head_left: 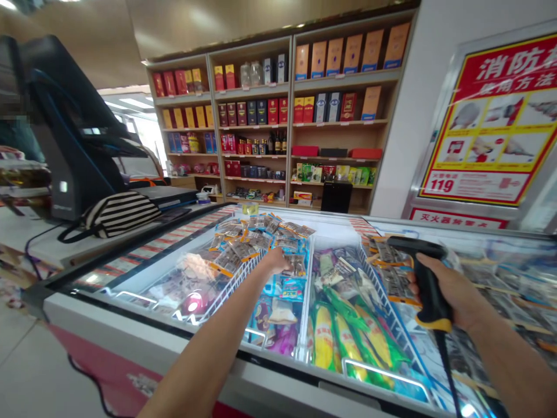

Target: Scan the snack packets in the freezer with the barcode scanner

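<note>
My right hand [439, 284] is wrapped round a black and yellow barcode scanner [429, 284], its cord hanging down. My left hand [278, 261] reaches over the chest freezer [130, 325], its fingers closed at the edge of a small snack packet [296, 265] with orange trim. A heap of similar packets [239, 249] lies around and beyond that hand on the freezer's glass top. Behind the scanner, more orange-edged packets [391, 273] lie in a cluster. Under the glass, corn-shaped ice cream packs [343, 337] fill a wire basket.
To the left, a counter carries a black point-of-sale terminal [78, 122] and a striped pouch [122, 213]. Shelves [250, 93] of boxed goods stand at the back. A red and yellow fire-safety poster [491, 128] hangs on the right wall. A dark cable [91, 377] runs down the freezer front.
</note>
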`<state>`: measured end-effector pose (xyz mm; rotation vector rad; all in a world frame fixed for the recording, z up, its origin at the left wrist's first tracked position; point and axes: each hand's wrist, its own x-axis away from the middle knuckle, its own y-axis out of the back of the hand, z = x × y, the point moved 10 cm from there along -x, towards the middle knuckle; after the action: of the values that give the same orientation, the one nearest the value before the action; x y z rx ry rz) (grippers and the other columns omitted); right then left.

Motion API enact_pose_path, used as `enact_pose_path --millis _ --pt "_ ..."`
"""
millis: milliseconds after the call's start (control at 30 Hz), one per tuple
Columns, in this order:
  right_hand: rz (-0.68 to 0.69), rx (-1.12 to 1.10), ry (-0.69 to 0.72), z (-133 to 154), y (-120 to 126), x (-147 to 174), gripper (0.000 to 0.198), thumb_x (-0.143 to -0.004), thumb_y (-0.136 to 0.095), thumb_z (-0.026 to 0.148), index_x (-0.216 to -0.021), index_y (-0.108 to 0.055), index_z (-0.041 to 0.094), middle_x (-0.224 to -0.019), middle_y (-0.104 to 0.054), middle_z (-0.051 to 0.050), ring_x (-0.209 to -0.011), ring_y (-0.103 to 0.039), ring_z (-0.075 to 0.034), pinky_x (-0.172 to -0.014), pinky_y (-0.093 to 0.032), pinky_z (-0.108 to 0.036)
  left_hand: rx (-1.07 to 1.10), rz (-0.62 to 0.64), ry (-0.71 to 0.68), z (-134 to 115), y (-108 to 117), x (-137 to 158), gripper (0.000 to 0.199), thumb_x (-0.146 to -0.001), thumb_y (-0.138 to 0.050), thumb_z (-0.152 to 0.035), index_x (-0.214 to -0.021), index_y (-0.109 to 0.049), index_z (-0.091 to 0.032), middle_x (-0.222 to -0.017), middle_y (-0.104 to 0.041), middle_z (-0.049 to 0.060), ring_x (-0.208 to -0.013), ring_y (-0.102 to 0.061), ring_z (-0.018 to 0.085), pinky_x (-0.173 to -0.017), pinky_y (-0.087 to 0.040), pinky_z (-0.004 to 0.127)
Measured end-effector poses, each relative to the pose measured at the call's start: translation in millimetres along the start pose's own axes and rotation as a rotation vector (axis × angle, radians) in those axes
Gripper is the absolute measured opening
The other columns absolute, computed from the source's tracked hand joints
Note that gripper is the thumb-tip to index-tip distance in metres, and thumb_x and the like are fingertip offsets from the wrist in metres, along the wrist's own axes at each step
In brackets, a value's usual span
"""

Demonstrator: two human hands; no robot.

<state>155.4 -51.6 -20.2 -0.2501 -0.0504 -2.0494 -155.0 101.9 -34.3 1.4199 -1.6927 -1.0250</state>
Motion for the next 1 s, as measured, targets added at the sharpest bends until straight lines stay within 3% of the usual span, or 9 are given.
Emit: enact_pose_path --millis 100,200,300,433,567,633,700,800,1000 --pt "0.015 -0.025 0.032 4 -3 2 0.018 -0.073 -0.051 0.034 -0.065 -0.048 0.018 -0.045 -0.053 0.001 -0.035 -0.047 -0.011 -0.032 -0.039 -0.022 0.087 0.149 -0.171 -21 -10 8 0.042 -0.057 -0.055 -0.008 -0.096 -0.061 -0.022 -0.08 -0.065 0.0 -0.073 -0.059 0.016 -0.062 -0.043 0.021" --pt "0.037 -0.027 0.076 9 -6 4 0.017 -0.073 -0.05 0.033 -0.065 -0.048 0.018 -0.047 -0.053 0.002 -0.036 -0.047 -0.011 -0.032 -0.04 -0.022 0.053 0.005 -0.274 -49 -9 16 0.037 -0.065 -0.047 -0.007 -0.094 -0.061 -0.024 -0.092 -0.063 0.0 -0.088 -0.056 0.016 -0.077 -0.041 0.024" --pt "0.047 -0.039 0.073 9 -8 5 0.017 -0.074 -0.05 0.031 -0.064 -0.047 0.017 -0.046 -0.052 0.002 -0.036 -0.048 -0.011 -0.033 -0.04 -0.022 -0.075 -0.199 -0.325 -80 -19 27 0.036 -0.078 -0.038 -0.021 -0.111 -0.051 -0.023 -0.116 -0.052 0.005 -0.111 -0.042 0.02 -0.092 -0.031 0.033" --pt "0.054 -0.04 0.074 11 -10 8 0.019 -0.075 -0.049 0.032 -0.064 -0.047 0.017 -0.046 -0.052 0.001 -0.035 -0.047 -0.011 -0.031 -0.039 -0.021 -0.251 -0.069 -0.467 -119 -64 35 0.061 -0.075 -0.033 -0.056 -0.123 -0.037 -0.019 -0.134 -0.031 0.011 -0.124 -0.021 0.028 -0.098 -0.017 0.047" --pt "0.069 -0.027 0.094 12 -13 8 0.015 -0.075 -0.049 0.029 -0.067 -0.047 0.017 -0.044 -0.052 0.002 -0.034 -0.048 -0.011 -0.032 -0.04 -0.021 -0.291 -0.061 -0.757 -152 -68 42 0.057 -0.076 -0.033 -0.054 -0.125 -0.032 -0.025 -0.137 -0.026 0.004 -0.126 -0.018 0.02 -0.102 -0.011 0.038" --pt "0.051 -0.032 0.084 11 -10 7 0.016 -0.075 -0.049 0.031 -0.066 -0.047 0.017 -0.043 -0.051 0.003 -0.033 -0.046 -0.011 -0.029 -0.039 -0.021 -0.259 -0.18 -0.702 -147 -49 35 0.047 -0.08 -0.031 -0.047 -0.122 -0.035 -0.025 -0.132 -0.035 0.004 -0.122 -0.026 0.018 -0.101 -0.017 0.035" --pt "0.033 -0.035 0.082 10 -8 5 0.018 -0.075 -0.049 0.032 -0.065 -0.047 0.017 -0.043 -0.051 0.002 -0.032 -0.046 -0.011 -0.028 -0.039 -0.021 -0.233 -0.28 -0.462 -122 -30 23 0.044 -0.081 -0.03 -0.046 -0.114 -0.043 -0.02 -0.119 -0.047 0.009 -0.115 -0.037 0.021 -0.094 -0.028 0.035" --pt "0.049 -0.019 0.1 12 -10 7 0.02 -0.074 -0.049 0.034 -0.063 -0.048 0.017 -0.043 -0.052 0.002 -0.032 -0.047 -0.011 -0.028 -0.039 -0.022 -0.249 -0.264 -0.162 -87 -25 12 0.049 -0.075 -0.037 -0.054 -0.1 -0.051 -0.014 -0.105 -0.053 0.015 -0.105 -0.045 0.028 -0.082 -0.038 0.037" --pt "0.165 -0.051 0.066 5 -27 10 0.022 -0.073 -0.049 0.037 -0.066 -0.049 0.017 -0.048 -0.054 0.001 -0.035 -0.049 -0.01 -0.032 -0.042 -0.021 0.143 -0.227 -0.106 -85 -42 -23 0.044 -0.069 -0.054 -0.032 -0.107 -0.046 -0.013 -0.098 -0.059 0.011 -0.092 -0.055 0.021 -0.075 -0.041 0.027"
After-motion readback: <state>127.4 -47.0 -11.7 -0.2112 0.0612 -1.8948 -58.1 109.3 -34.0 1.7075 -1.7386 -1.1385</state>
